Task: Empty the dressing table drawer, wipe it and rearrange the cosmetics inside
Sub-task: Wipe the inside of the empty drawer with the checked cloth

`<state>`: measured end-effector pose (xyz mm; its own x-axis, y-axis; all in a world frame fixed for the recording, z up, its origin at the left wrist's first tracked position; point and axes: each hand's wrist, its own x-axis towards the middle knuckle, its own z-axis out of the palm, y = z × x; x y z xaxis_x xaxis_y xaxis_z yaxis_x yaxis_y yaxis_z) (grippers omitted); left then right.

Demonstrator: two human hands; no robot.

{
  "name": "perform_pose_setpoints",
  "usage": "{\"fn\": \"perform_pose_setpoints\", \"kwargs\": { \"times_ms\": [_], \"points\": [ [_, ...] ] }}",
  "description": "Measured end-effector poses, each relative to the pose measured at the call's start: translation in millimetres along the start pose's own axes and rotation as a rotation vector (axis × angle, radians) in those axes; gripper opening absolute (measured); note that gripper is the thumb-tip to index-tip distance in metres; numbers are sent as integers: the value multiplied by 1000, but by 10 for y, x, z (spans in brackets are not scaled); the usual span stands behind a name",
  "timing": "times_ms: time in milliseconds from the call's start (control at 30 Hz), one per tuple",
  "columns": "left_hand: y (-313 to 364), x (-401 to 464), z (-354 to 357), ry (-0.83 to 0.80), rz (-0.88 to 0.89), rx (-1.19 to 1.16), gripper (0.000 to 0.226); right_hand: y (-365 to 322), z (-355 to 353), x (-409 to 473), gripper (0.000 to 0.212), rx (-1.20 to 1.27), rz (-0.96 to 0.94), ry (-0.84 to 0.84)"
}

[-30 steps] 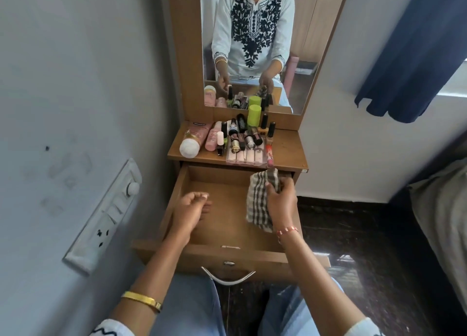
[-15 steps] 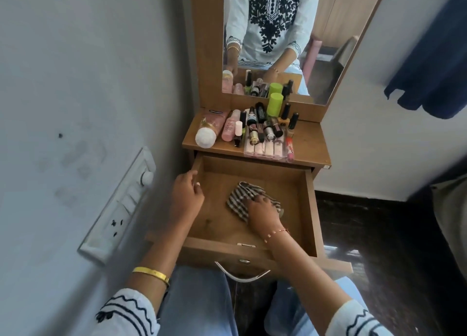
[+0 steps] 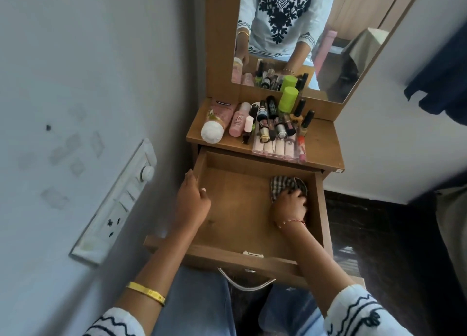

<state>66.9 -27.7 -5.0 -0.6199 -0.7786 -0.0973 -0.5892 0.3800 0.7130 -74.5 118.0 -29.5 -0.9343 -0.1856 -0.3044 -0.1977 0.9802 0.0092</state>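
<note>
The wooden drawer (image 3: 237, 209) is pulled out and holds only a checked cloth (image 3: 284, 184). My right hand (image 3: 289, 205) presses that cloth onto the drawer floor in the far right corner. My left hand (image 3: 193, 199) grips the drawer's left wall with fingers curled over the rim. The cosmetics (image 3: 267, 123) lie crowded on the dressing table top (image 3: 321, 143): a big pink bottle with a white cap (image 3: 216, 123), a smaller pink bottle, a green-capped can (image 3: 288, 99), several lipsticks and a clear palette case (image 3: 278, 148).
A mirror (image 3: 303, 32) stands behind the table top and reflects a person's torso. A switchboard (image 3: 118, 204) is on the grey wall to the left. Dark floor and a bed edge lie to the right. A metal handle (image 3: 246, 284) hangs on the drawer front.
My right hand brought the cloth down from above the drawer onto its floor, then slid it from the middle to the far right corner. My left hand moved onto the left wall.
</note>
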Motion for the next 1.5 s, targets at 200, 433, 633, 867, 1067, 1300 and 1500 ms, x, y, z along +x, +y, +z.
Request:
{"fn": "perform_pose_setpoints", "kwargs": {
  "times_ms": [200, 433, 633, 867, 1067, 1300, 1500],
  "points": [
    [7, 16, -16, -6, -71, -71, 55, -507, 32, -70, 45, -49, -26, -1],
    [19, 34, -28, 14, -77, -157, 49, -1158, 166, -425, 56, -89, -614, 13],
    [7, 24, -41, -3, -72, -202, 46, -928, -2, -460, 45, -85, -842, -60],
    [31, 43, -95, 2, -115, -298, 44, -499, -259, -504, 38, 212, -907, -561],
    [0, 59, -108, -18, -158, -284, 45, -265, -251, -270, 20, 912, -322, -456],
    [-11, 102, -114, -1, -177, -254, 45, -297, -146, -307, 40, 269, -446, 79],
    [-62, 123, -86, -31, -177, -199, 49, -502, -14, -338, 51, -82, -635, -18]
  ]
}}
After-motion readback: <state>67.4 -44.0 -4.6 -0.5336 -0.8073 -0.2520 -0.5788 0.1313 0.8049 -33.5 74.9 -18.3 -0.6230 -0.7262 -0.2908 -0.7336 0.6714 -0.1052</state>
